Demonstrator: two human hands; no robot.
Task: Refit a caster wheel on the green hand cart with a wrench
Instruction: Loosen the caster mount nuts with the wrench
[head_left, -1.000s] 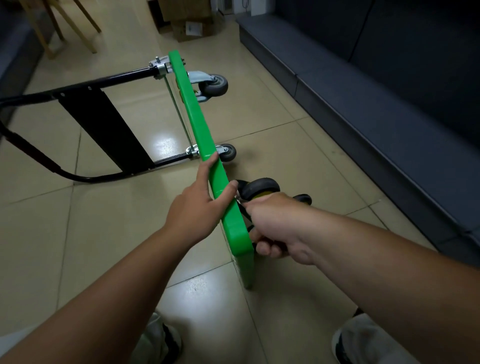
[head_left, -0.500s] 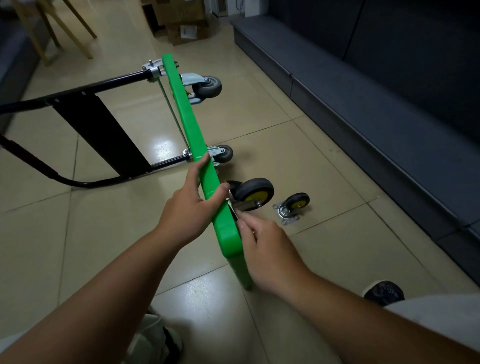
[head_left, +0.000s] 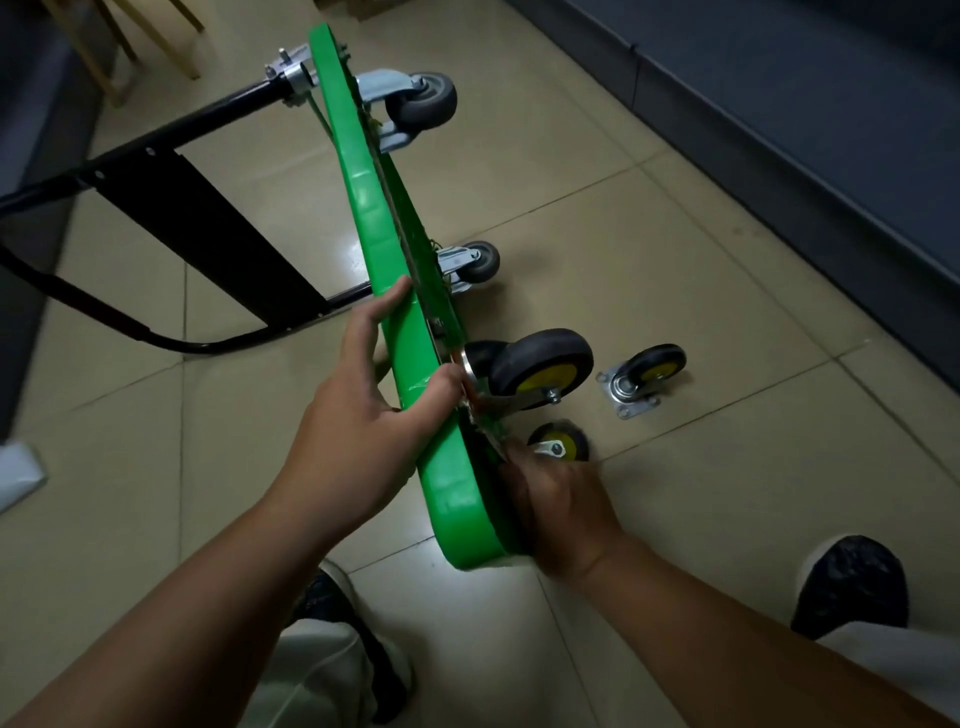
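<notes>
The green cart (head_left: 395, 291) stands tipped on its edge on the tiled floor (head_left: 597, 218), its underside turned toward the right hand. The left hand (head_left: 363, 410) grips the upper edge of the deck, its fingers (head_left: 387, 306) spread along the green plastic and the thumb pressing the rim just beside the mounting plate of a yellow-hubbed wheel (head_left: 540, 369).

That wheel sits against the underside, right above the right hand (head_left: 556, 499). The right hand reaches in low behind the deck, fingers curled toward the plate; whether they hold a wrench or a bolt cannot be told, since the deck and motion blur hide them. A second yellow-hubbed wheel (head_left: 561, 447) shows just past those fingers, and a loose caster (head_left: 649, 374) lies on the floor well beyond them.

Two grey wheels (head_left: 426, 104) at the far end look fitted. The work seems to be partway: one near wheel is placed against its mount, probably not yet tightened, and the loose caster is unfitted.
</notes>
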